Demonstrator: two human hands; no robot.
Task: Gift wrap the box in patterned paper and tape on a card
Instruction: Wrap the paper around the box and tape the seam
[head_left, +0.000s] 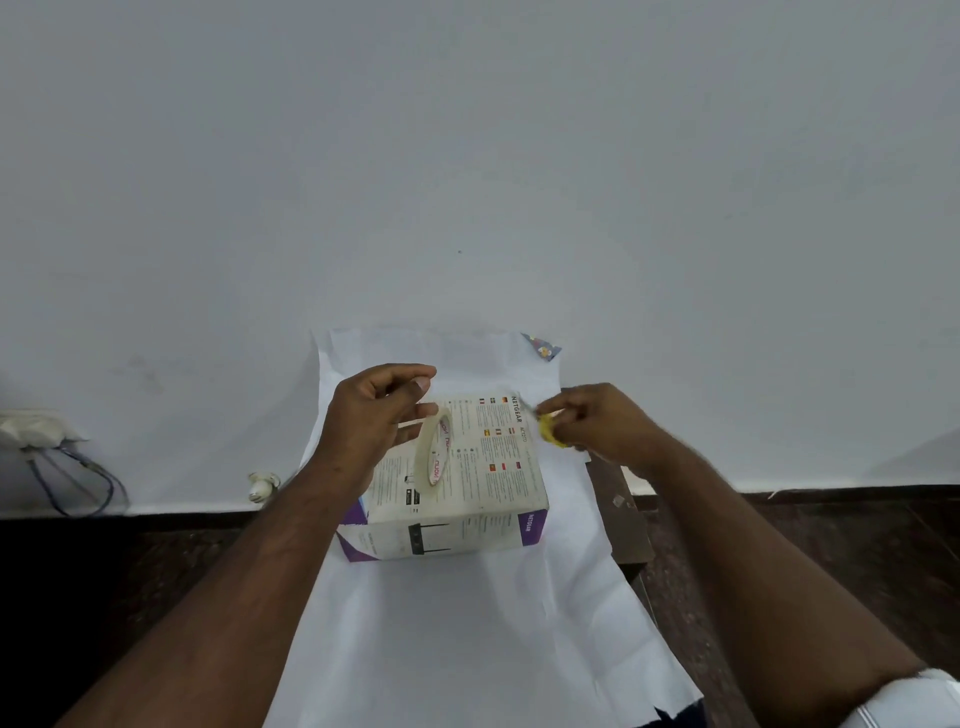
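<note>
A white and purple printed box (488, 467) lies on the wrapping paper (467, 623), which is spread white side up. A folded far corner of the paper (541, 347) shows the colourful pattern. My left hand (371, 415) is over the box's left part, and its curled fingers hold a roll of clear tape (432, 448) on edge above the box top. My right hand (597, 423) grips a small yellow-handled tool (548, 431) at the box's far right corner, its thin metal tip pointing left. No card is in view.
The paper covers a small dark wooden table (621, 499) that stands against a white wall (467, 156). Cables (83, 473) and a white plug (262, 486) lie at the wall's foot on the left. Dark floor (831, 545) surrounds the table.
</note>
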